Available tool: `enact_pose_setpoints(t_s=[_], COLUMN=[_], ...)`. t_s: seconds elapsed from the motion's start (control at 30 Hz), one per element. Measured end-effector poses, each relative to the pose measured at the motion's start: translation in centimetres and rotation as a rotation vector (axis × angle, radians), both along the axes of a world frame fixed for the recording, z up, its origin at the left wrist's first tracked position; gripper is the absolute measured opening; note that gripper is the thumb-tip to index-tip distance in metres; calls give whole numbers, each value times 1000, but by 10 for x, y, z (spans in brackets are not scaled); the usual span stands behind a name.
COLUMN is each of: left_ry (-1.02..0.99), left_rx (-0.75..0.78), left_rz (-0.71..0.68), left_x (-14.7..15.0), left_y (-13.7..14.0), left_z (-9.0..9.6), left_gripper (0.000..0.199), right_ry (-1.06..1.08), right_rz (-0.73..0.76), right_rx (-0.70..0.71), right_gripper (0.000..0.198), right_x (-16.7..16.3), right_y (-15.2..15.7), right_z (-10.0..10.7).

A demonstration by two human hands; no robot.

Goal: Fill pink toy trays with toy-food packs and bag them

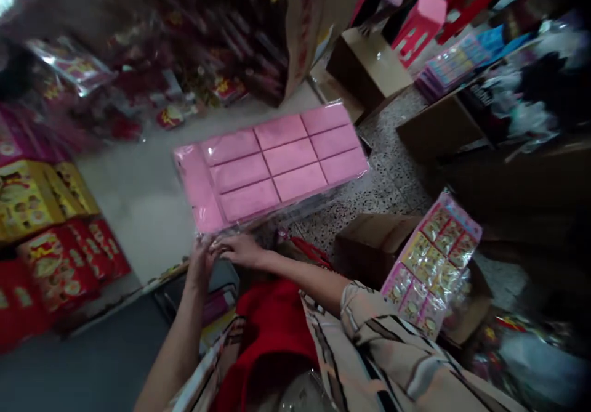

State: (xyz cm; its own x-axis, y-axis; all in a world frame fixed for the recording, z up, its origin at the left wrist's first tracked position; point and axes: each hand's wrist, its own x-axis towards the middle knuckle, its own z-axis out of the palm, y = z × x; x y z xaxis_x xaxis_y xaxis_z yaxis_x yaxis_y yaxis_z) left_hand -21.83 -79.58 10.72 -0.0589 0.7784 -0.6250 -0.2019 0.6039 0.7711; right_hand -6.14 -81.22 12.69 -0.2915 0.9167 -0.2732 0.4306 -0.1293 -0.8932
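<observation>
A pink board divided into rectangular panels [290,152], wrapped in clear plastic, lies face up across the pale table and sticks out past its edge. At its near left corner, my left hand [201,257] is closed with the fingertips at the edge of the plastic wrap. Beside it, my right hand [242,250] has its fingers bent and pressed to the same corner of the wrap, close against the left fingers. Both hands are slightly blurred, and the exact pinch is partly hidden.
Yellow boxes [30,199] and red boxes [60,270] stand stacked at the left. Cardboard boxes [369,70] sit on the speckled floor [392,175] to the right. A wrapped card of small packets [434,255] rests on another carton. Blurred packets lie along the table's far side.
</observation>
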Motion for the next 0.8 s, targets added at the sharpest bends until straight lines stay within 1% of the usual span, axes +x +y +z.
enact_pose_setpoints(t_s=[0.07,0.13,0.17,0.23,0.27,0.33,0.4,0.47,0.53,0.63,0.67,0.73,0.8], left_ry=[93,197,233,266,273,271,257,240,231,242,248,300,445], left_rx=[-53,-107,-131,-171,-187,-205,-203,-197,-194,-178,-163,-120,-84], left_rz=[61,95,99,101,89,46,3,-24,-32,-16,-10,-26,-84], left_x=[-10,-23,-30,-45,-52,-63,-68,-70,-72,-74,-73,-67,-54], left_y=[-6,-6,-5,0,2,3,0,-5,-9,-8,-5,7,21], left_z=[-12,-18,-20,-24,-26,-28,-28,-28,-28,-34,-37,-47,-58], left_gripper=[58,48,44,42,41,40,39,37,33,33,37,55,71], right_ry=[96,74,42,-7,-18,-25,-64,-174,-307,-437,-466,-523,-588], right_rz=[-140,-300,-363,-448,-475,-476,-430,-343,-265,-216,-214,-206,-206], right_rx=[-118,-213,-240,-268,-268,-220,-93,89,234,338,365,417,447], right_gripper=[18,12,12,17,20,25,23,18,19,23,25,29,34], right_x=[25,55,68,86,88,79,59,37,20,12,13,22,35], right_y=[-37,-69,-80,-87,-86,-76,-65,-54,-45,-27,-18,4,27], right_z=[-10,-15,-18,-27,-32,-39,-41,-41,-42,-47,-49,-54,-59])
